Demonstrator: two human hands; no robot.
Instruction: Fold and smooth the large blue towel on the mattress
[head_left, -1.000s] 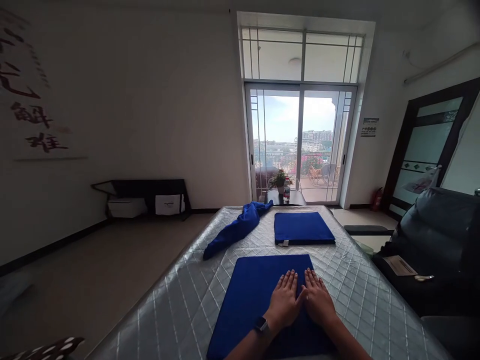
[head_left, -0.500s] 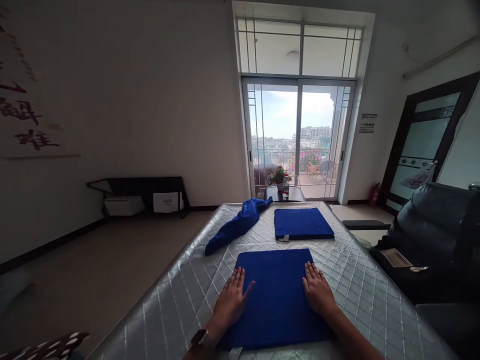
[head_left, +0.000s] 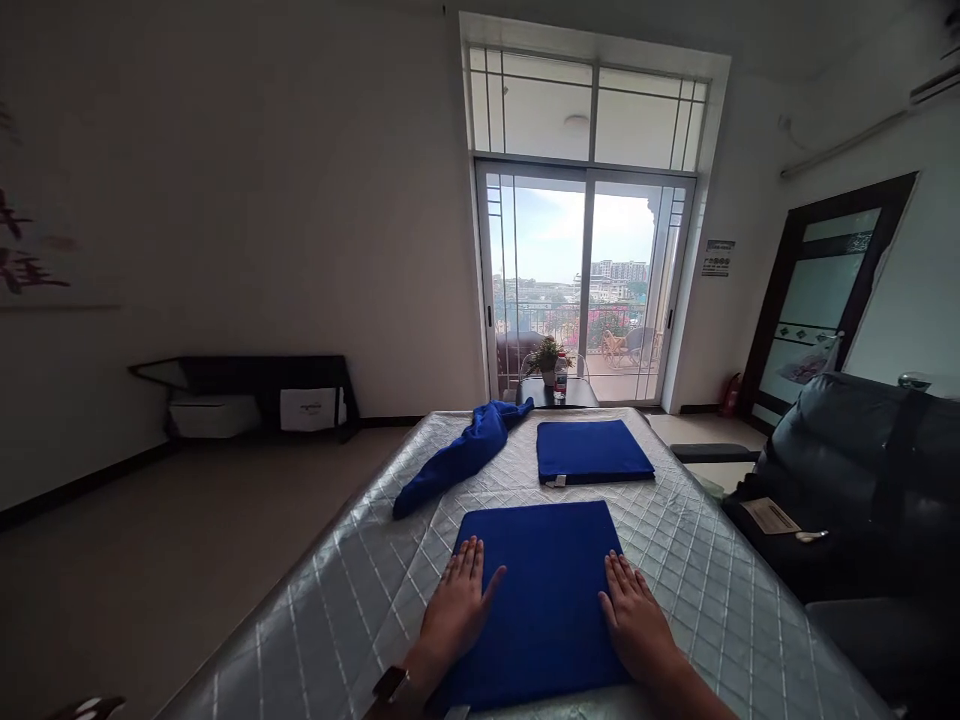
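Note:
A flat blue folded cloth (head_left: 544, 600) lies squarely in front of me on the silver quilted table cover (head_left: 352, 600). My left hand (head_left: 457, 600) rests flat on its left edge, fingers stretched out and thumb apart. On the opposite edge, my right hand (head_left: 634, 610) lies open with its palm down. Neither hand grips the fabric. Farther back is a second folded blue cloth (head_left: 594, 450) with a small white tag at its near edge. To the left of that one, a crumpled blue cloth (head_left: 461, 455) stretches diagonally.
Beyond the table's far end stand a small dark table (head_left: 540, 392), a potted plant (head_left: 549, 358) and a bottle (head_left: 561, 378). A black armchair (head_left: 847, 480) is close on the right, holding a brown card (head_left: 770, 516). A dark bench (head_left: 255, 375) stands along the left wall.
My right hand has slid slightly toward me along the cloth's right edge. My left hand stays at the left edge. The view has turned a little to the right.

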